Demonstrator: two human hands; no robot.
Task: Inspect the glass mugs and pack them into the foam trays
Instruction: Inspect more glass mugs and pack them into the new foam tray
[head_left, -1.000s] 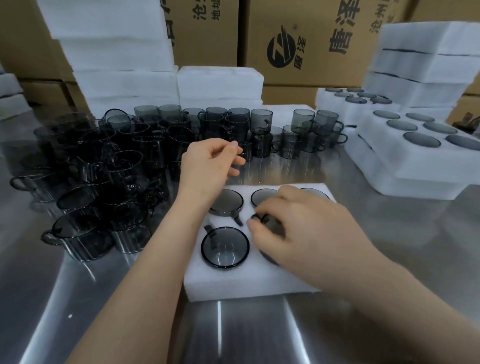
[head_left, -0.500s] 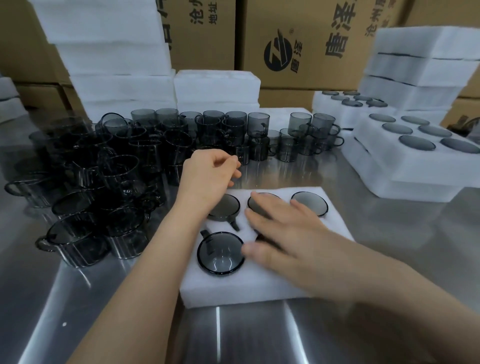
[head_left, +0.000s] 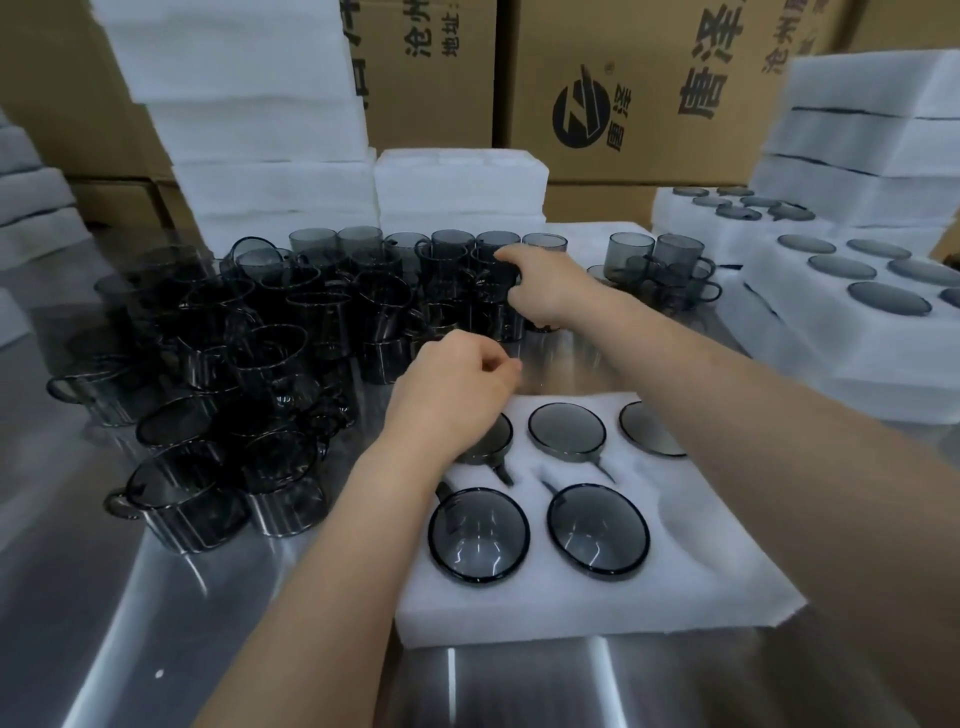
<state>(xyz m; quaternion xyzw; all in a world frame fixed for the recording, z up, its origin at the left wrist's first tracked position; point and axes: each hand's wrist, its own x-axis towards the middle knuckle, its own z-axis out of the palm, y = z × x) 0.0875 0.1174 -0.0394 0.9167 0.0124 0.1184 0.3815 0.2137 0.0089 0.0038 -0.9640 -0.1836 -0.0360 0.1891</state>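
Reaching toward 12 o'clock, the right hand (head_left: 545, 286) curls finger and thumb round a smoked-glass mug (head_left: 488, 278) at the back of the mug cluster (head_left: 234, 364), which crowds the stainless steel table (head_left: 156, 623) at 10 o'clock. The left hand (head_left: 452, 387) hovers loosely curled, holding nothing, over the foam tray (head_left: 571, 608) at 5 o'clock, which seats five mugs. Cardboard cartons (head_left: 649, 104) and foam stacks (head_left: 249, 104) wall the far side. Filled trays (head_left: 831, 322) sit at 2 o'clock.
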